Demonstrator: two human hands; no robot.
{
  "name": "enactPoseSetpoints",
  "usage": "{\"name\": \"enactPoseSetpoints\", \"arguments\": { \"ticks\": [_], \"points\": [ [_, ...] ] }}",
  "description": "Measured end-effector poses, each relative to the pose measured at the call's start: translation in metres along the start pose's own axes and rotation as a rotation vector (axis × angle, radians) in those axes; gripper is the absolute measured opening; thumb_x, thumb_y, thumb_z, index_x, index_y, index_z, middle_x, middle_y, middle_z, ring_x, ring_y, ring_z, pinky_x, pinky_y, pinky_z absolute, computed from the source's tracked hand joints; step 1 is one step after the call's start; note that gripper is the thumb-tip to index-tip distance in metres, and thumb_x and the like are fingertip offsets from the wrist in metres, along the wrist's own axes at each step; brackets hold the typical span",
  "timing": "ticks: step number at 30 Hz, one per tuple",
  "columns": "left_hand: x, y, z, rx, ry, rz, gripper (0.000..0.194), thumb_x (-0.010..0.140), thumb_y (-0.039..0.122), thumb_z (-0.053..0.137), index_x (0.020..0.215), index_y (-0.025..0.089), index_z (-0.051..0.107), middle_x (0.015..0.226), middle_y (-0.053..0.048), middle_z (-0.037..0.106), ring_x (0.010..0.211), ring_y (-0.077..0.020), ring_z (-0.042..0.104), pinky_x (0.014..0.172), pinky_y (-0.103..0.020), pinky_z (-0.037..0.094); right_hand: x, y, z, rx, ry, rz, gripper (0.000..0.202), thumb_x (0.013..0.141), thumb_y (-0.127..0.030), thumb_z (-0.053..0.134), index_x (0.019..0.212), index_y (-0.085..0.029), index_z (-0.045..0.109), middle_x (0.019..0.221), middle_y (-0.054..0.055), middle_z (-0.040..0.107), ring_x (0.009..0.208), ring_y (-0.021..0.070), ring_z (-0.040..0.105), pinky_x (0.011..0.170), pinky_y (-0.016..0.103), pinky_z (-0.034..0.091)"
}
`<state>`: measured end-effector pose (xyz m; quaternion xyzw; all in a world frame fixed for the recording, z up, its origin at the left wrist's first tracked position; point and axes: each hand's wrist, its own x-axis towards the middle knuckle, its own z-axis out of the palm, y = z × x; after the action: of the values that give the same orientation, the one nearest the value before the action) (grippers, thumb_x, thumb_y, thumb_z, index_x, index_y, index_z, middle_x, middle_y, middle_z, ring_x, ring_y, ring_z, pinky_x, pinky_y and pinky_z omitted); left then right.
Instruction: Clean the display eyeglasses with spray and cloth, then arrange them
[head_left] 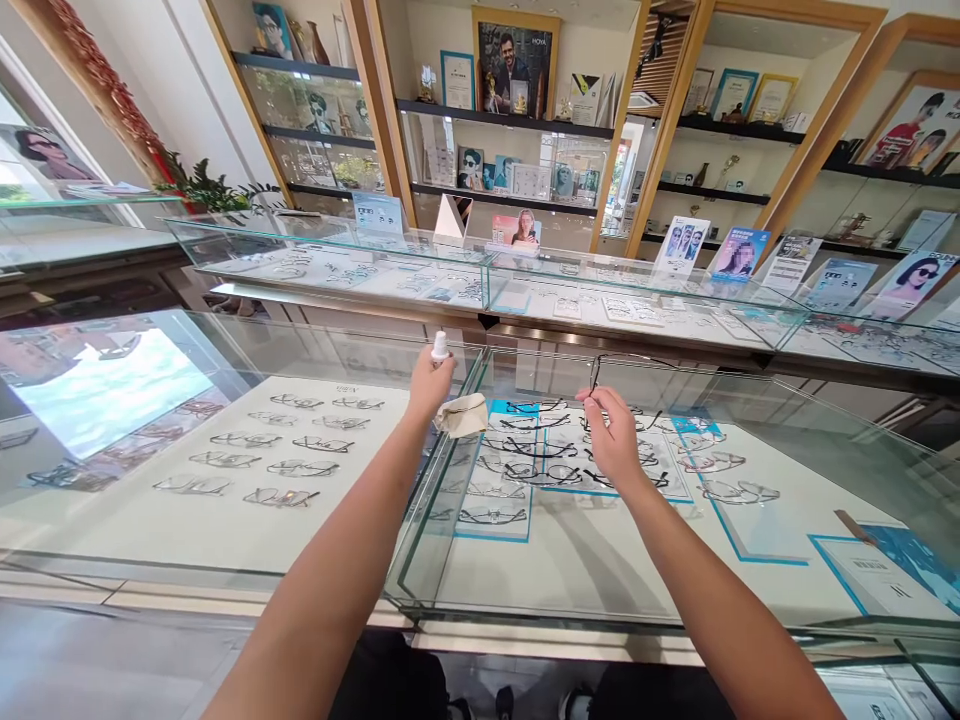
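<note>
My left hand (430,384) is closed around a small white spray bottle (440,346), its nozzle pointing up above the glass counter. In my right hand (611,428) a thin dark pair of eyeglasses (596,374) is pinched by the fingertips, one lens rim standing up and a temple reaching right. Between the hands a folded beige cloth (462,414) rests on the glass top. Beneath the right hand, inside the case, rows of dark-framed glasses (541,474) lie on blue-edged cards. My right wrist hides part of these rows.
The left glass case (337,540) holds more glasses (282,497) in two columns. A second glass counter (487,285) runs across behind, with upright advertising cards (682,248) on top. Wooden shelves (510,115) with framed pictures line the wall. Potted greenery (214,188) stands at the left.
</note>
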<state>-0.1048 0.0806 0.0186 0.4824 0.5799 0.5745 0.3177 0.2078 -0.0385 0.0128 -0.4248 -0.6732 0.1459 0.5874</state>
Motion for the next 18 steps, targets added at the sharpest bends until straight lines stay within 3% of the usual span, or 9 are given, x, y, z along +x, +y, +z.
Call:
{"name": "enactPoseSetpoints", "arguments": {
  "ticks": [2,5,7,9,14,18],
  "points": [
    [-0.016,0.018,0.017,-0.1,-0.151,-0.003,0.034,0.084,0.055,0.066,0.089,0.024,0.054,0.078,-0.001,0.053,0.07,-0.0173,0.052,0.058,-0.027,0.042,0.001,-0.002,-0.001,0.04,-0.002,0.016,0.027,0.11,-0.038,0.051,0.1,-0.025,0.073,0.11,0.008,0.074,0.11,0.0269,0.068,0.097,0.042,0.051],
    [-0.046,0.04,0.039,-0.262,-0.426,-0.067,0.069,0.086,0.091,0.039,0.075,0.023,0.05,0.066,-0.001,0.045,0.059,-0.0158,0.045,0.049,-0.026,0.035,0.001,-0.005,-0.001,0.081,-0.034,0.034,0.027,0.109,-0.038,0.052,0.099,-0.025,0.073,0.107,0.007,0.073,0.105,0.0255,0.067,0.094,0.04,0.052],
    [-0.066,0.053,0.047,-0.466,-0.702,-0.169,0.079,0.08,0.101,0.038,0.069,0.023,0.047,0.061,0.001,0.038,0.056,-0.0145,0.04,0.047,-0.025,0.031,0.001,-0.007,0.001,0.124,-0.069,0.062,0.027,0.108,-0.039,0.053,0.098,-0.025,0.074,0.106,0.007,0.073,0.104,0.0249,0.067,0.095,0.04,0.052],
    [-0.083,0.062,0.051,-0.572,-0.86,-0.236,0.081,0.08,0.103,0.039,0.065,0.023,0.044,0.059,0.002,0.034,0.054,-0.0138,0.037,0.046,-0.025,0.027,0.0,-0.01,0.003,0.207,-0.116,0.132,0.026,0.106,-0.04,0.055,0.097,-0.025,0.074,0.105,0.006,0.073,0.104,0.0247,0.067,0.096,0.039,0.051],
    [-0.101,0.07,0.055,-0.539,-0.879,-0.208,0.079,0.085,0.098,0.033,0.062,0.024,0.045,0.059,0.001,0.033,0.054,-0.0147,0.033,0.048,-0.028,0.022,0.0,-0.018,0.007,0.427,-0.22,0.297,0.025,0.1,-0.043,0.06,0.091,-0.025,0.075,0.099,0.005,0.075,0.096,0.0238,0.067,0.09,0.038,0.051],
    [-0.102,0.058,0.063,-0.402,-0.796,-0.071,0.069,0.086,0.088,0.048,0.065,0.022,0.052,0.059,0.0,0.04,0.055,-0.0139,0.035,0.05,-0.028,0.024,0.0,-0.024,0.008,0.541,-0.261,0.399,0.028,0.096,-0.051,0.068,0.087,-0.025,0.074,0.099,0.005,0.077,0.092,0.023,0.07,0.085,0.037,0.051]
  ]
}}
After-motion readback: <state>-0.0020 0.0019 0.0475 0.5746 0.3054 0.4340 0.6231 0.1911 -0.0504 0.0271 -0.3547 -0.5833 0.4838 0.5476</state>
